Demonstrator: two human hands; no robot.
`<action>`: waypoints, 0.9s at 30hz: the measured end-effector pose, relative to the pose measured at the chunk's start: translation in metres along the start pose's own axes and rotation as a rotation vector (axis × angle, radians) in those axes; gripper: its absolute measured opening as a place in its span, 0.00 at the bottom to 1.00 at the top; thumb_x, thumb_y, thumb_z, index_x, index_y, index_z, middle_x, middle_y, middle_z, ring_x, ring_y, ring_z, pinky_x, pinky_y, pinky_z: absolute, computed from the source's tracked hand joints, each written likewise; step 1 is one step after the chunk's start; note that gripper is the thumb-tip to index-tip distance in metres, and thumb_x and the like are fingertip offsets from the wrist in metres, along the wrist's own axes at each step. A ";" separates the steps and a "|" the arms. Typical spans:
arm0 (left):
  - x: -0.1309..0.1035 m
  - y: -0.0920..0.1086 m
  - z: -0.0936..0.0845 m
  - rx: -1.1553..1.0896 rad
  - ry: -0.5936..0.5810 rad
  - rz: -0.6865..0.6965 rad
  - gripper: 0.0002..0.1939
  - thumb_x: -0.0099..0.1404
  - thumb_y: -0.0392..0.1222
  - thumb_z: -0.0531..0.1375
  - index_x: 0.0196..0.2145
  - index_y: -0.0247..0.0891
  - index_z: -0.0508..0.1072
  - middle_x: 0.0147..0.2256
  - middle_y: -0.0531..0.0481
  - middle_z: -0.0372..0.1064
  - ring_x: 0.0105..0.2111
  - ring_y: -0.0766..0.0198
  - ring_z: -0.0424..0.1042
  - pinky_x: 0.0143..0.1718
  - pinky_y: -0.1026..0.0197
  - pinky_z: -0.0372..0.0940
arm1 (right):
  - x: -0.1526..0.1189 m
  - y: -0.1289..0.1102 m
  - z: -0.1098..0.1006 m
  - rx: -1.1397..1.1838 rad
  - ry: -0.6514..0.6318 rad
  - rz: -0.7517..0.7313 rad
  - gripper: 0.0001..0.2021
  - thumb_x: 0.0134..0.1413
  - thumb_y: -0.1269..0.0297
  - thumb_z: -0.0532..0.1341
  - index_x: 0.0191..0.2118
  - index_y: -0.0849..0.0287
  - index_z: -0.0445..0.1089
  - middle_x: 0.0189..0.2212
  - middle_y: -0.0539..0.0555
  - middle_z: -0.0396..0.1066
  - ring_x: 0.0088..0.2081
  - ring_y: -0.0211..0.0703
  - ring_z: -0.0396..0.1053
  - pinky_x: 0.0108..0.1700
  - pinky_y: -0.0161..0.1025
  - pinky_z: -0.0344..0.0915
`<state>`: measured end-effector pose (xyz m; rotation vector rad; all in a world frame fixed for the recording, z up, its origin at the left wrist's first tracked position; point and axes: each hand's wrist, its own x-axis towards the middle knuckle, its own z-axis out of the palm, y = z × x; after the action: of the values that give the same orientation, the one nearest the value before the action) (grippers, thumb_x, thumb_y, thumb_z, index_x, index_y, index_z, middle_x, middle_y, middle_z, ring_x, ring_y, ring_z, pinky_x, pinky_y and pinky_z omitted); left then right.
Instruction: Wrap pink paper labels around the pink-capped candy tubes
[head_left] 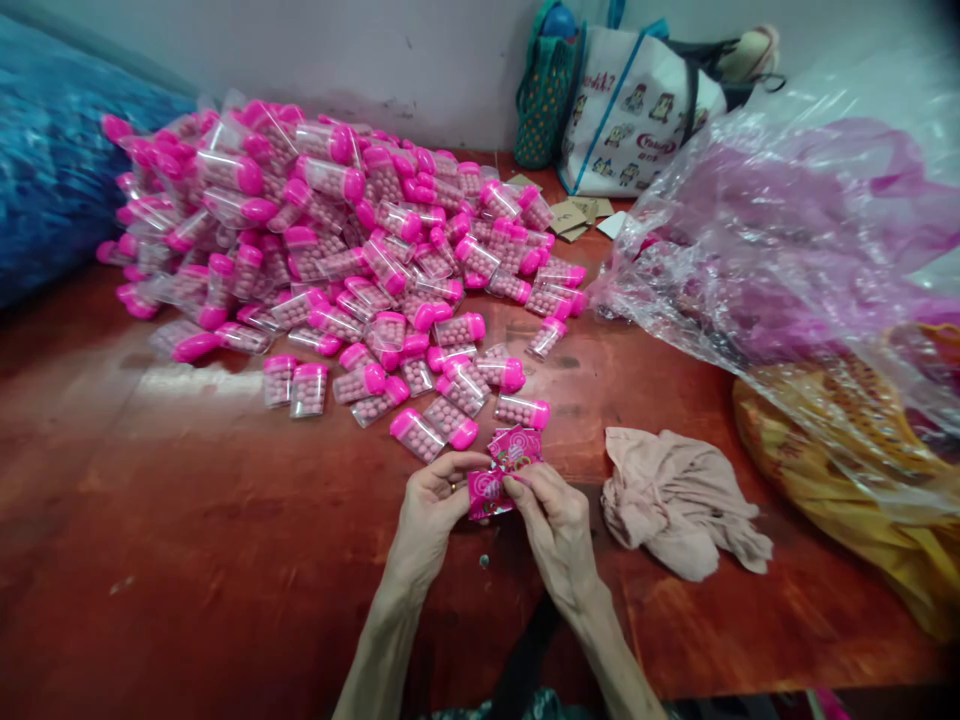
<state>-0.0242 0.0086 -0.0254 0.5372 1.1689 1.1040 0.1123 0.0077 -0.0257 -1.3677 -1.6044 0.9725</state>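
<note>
Between my two hands is a small shiny pink printed packet (487, 494). My left hand (435, 508) has its fingers closed on the packet's left side, with a ring on one finger. On the right side, my right hand (553, 520) pinches the same packet between thumb and fingers. More pink printed packets (519, 444) lie just beyond my fingertips. Past them spreads a big pile of clear containers with pink caps (322, 230), filled with small pink balls. Several of these containers (418, 435) lie close to my hands.
A beige cloth (675, 495) lies crumpled right of my hands on the red-brown table (187, 560). Clear and pink plastic bags (787, 230) and a yellow bag (840, 480) fill the right side. A white printed bag (626, 110) stands behind; blue plastic (60, 150) is far left.
</note>
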 end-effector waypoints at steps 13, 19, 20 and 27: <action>-0.005 0.006 -0.004 0.176 0.119 0.183 0.09 0.48 0.32 0.63 0.31 0.35 0.77 0.27 0.50 0.72 0.28 0.66 0.69 0.29 0.67 0.64 | 0.005 -0.014 0.011 -0.179 0.045 -0.012 0.18 0.61 0.66 0.48 0.18 0.59 0.56 0.18 0.47 0.54 0.23 0.35 0.53 0.27 0.34 0.51; -0.007 0.011 -0.026 -0.062 0.304 0.160 0.05 0.45 0.31 0.64 0.25 0.35 0.74 0.20 0.53 0.71 0.18 0.70 0.66 0.19 0.69 0.63 | 0.021 -0.027 0.019 -0.268 -0.093 -0.111 0.18 0.62 0.63 0.45 0.25 0.59 0.65 0.21 0.50 0.61 0.26 0.38 0.59 0.29 0.35 0.54; -0.008 0.013 -0.031 -0.076 0.351 0.185 0.06 0.45 0.31 0.63 0.25 0.34 0.73 0.19 0.53 0.70 0.17 0.70 0.65 0.16 0.70 0.61 | 0.027 -0.027 0.022 -0.315 -0.085 -0.131 0.16 0.62 0.63 0.45 0.30 0.59 0.67 0.24 0.52 0.63 0.29 0.40 0.60 0.30 0.36 0.55; -0.015 0.030 -0.055 -0.059 0.462 0.275 0.06 0.44 0.29 0.61 0.25 0.34 0.73 0.19 0.52 0.70 0.14 0.70 0.65 0.12 0.72 0.55 | 0.039 -0.018 0.056 -0.817 -0.131 -0.272 0.14 0.56 0.70 0.53 0.49 0.61 0.63 0.36 0.62 0.66 0.38 0.53 0.60 0.36 0.47 0.60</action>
<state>-0.0861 -0.0030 -0.0136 0.4147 1.4827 1.5495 0.0499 0.0409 -0.0278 -1.5433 -2.3542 0.2263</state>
